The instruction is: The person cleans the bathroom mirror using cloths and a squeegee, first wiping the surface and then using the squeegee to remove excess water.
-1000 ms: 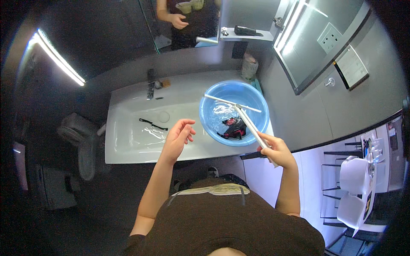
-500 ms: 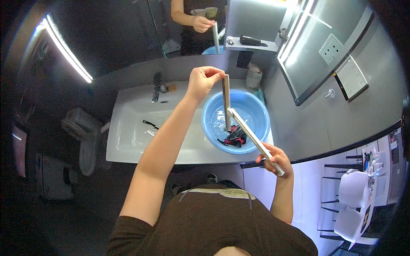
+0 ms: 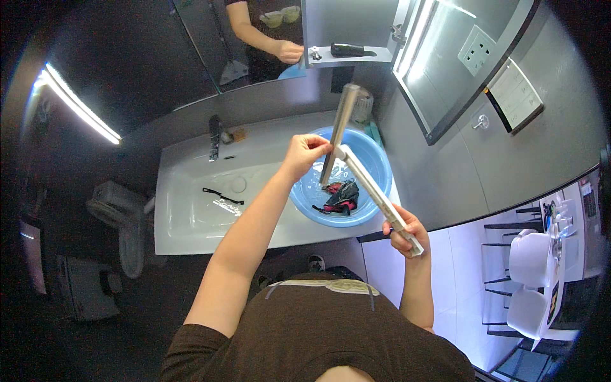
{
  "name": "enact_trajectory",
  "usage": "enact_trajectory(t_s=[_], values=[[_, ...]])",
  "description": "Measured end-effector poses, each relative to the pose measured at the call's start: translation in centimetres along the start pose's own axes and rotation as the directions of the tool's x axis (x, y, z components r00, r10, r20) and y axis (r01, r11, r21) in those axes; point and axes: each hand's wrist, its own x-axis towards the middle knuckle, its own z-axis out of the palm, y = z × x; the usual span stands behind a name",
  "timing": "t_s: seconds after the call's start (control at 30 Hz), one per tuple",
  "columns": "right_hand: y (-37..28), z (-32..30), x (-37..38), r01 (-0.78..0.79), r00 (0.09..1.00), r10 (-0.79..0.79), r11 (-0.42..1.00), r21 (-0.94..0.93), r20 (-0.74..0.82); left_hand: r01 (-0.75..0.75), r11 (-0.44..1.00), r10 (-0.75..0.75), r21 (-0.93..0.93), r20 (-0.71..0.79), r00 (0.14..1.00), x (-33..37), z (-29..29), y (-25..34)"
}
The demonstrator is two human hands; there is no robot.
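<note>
Currently, the left hand (image 3: 307, 154) is pinching a slim, straight silver-grey bar (image 3: 339, 130) near its middle, while the right hand (image 3: 407, 230) is gripping the lower end of a narrow, rigid white bar (image 3: 374, 190). The bars are apparently meeting above a round blue plastic basin (image 3: 385, 172), where a crumpled black-and-red bundle (image 3: 340, 198) is lying. Handling is seemingly standing partway along: both bars are being held, whether joined is not showing, and neither hand is touching the bundle.
</note>
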Motion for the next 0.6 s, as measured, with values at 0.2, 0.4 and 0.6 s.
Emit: enact_trajectory(t_s=[0.2,0.4,0.6], values=[[-0.4,0.0,0.3,0.068,0.989,-0.097,0.969,0.238,0.113,0.137,0.99,-0.137,-0.012,0.026,0.99,-1.7,0.9,-4.6],[-1.7,0.9,0.3,0.194,0.974,-0.21,0.967,0.167,0.084,0.018,0.471,-0.418,0.882,0.206,0.885,-2.4,-1.3,-12.7],[-1.3,1.0,-1.2,0.228,0.962,-0.253,0.952,-0.206,-0.107,-0.065,0.17,-0.271,0.983,0.11,0.956,-2.1,3.5,-14.4]])
